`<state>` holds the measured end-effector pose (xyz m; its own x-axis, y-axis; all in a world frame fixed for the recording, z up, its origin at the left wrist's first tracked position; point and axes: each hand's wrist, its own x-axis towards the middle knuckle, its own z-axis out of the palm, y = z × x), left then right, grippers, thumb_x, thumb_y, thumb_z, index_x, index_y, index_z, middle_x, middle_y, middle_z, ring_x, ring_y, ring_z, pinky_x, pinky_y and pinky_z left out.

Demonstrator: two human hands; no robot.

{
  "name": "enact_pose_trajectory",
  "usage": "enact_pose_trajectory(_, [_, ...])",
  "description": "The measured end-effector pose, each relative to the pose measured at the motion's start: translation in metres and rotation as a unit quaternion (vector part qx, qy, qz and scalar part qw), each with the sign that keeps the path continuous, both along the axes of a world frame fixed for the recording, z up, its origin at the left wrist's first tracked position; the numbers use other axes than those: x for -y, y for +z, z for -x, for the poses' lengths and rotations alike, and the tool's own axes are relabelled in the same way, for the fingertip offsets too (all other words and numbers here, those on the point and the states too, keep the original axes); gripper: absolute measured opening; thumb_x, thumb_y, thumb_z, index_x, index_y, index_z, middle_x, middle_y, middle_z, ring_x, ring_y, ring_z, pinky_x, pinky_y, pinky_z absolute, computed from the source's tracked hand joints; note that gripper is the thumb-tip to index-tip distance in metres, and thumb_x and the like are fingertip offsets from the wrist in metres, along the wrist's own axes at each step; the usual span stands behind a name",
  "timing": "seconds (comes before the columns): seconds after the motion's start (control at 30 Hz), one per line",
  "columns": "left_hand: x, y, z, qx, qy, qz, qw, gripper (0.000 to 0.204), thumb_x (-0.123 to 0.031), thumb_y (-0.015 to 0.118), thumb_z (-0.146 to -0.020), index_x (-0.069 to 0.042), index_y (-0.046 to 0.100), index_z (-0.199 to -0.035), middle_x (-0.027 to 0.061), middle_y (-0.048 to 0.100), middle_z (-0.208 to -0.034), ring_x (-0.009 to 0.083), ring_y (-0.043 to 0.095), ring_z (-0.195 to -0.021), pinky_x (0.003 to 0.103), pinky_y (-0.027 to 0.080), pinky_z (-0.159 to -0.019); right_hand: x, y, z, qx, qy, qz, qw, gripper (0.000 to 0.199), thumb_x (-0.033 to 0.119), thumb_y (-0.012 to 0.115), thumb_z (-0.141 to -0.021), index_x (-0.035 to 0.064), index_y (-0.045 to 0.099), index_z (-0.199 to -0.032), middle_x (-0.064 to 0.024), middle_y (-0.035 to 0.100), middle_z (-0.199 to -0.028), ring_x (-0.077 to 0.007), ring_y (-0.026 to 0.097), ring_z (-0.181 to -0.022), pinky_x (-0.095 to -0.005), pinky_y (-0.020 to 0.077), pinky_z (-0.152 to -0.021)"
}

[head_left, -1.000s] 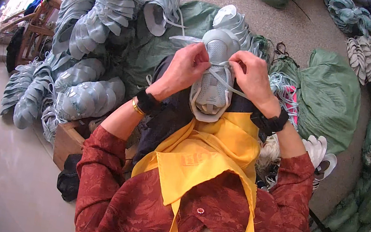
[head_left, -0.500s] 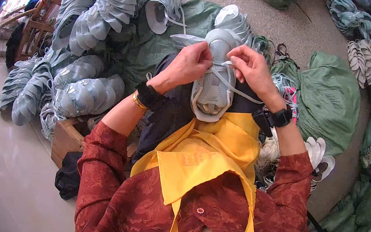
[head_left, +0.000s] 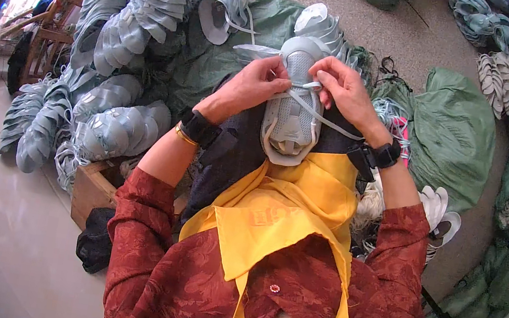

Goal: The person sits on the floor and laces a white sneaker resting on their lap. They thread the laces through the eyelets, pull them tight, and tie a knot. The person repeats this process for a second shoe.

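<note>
A pale grey-blue shoe upper with perforated panels rests lengthwise over my lap. A flat white shoelace crosses its front and trails off to the right, under my right wrist. On the left side of the upper, my left hand pinches the lace between thumb and fingertips. Opposite it, my right hand has its thumb and index finger closed on the lace near the crossing, the other fingers curled. The fingertips partly cover the lace where it meets the upper.
Stacks of similar shoe uppers are piled at the left, with more uppers just beyond my work. A wooden box stands by my left elbow. Green sacks and white insole-like pieces lie at the right.
Both hands have shifted slightly, the right one up and to the left. My left fingers have opened out a little from their tighter curl. The upper has barely moved.
</note>
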<state>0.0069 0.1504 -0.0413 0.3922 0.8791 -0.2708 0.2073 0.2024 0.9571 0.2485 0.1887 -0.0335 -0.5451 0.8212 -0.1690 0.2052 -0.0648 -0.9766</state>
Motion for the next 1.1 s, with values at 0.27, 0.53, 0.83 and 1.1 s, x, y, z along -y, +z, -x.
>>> enact_pose_trajectory(0.27, [-0.004,-0.01,0.013,0.07,-0.005,0.041,0.997,0.015,-0.019,0.064,-0.101,-0.004,0.061,-0.1,-0.0059,0.055,-0.086,0.0044,0.049,-0.077,0.021,0.042,-0.067,-0.002,0.004,0.004,0.029,0.019,-0.032,0.999,0.015,0.014,0.05,-0.105,0.0032,0.061,-0.107,0.0006,0.06,-0.081,-0.0063,0.06,-0.064,-0.0237,0.0516,-0.056])
enact_pose_trajectory(0.53, [-0.003,-0.008,0.011,0.03,-0.007,0.05,0.998,0.017,-0.021,0.063,-0.101,-0.005,0.061,-0.098,-0.006,0.055,-0.084,0.0041,0.048,-0.074,0.021,0.039,-0.062,-0.001,0.006,0.002,0.041,0.022,-0.004,0.999,0.014,0.016,0.051,-0.107,0.0051,0.059,-0.11,0.0023,0.057,-0.087,-0.0044,0.058,-0.067,-0.0209,0.0501,-0.061])
enact_pose_trajectory(0.83, [0.001,-0.011,0.008,0.041,0.0,0.025,0.999,0.018,-0.021,0.067,-0.098,-0.005,0.06,-0.099,-0.0039,0.057,-0.087,0.0048,0.051,-0.08,0.022,0.043,-0.068,0.012,0.006,-0.006,0.001,-0.023,-0.022,1.0,0.014,0.013,0.057,-0.104,0.0033,0.059,-0.113,0.0002,0.063,-0.091,-0.0056,0.062,-0.072,-0.0224,0.0524,-0.065])
enact_pose_trajectory(1.1, [0.008,-0.01,0.005,0.036,0.018,-0.007,0.999,0.013,-0.015,0.067,-0.097,-0.006,0.059,-0.102,-0.0075,0.054,-0.09,0.0027,0.049,-0.082,0.019,0.042,-0.072,0.054,0.017,-0.023,0.131,-0.005,-0.068,0.989,0.017,0.014,0.073,-0.093,-0.0013,0.067,-0.092,-0.001,0.066,-0.076,-0.0074,0.06,-0.065,-0.025,0.0493,-0.061])
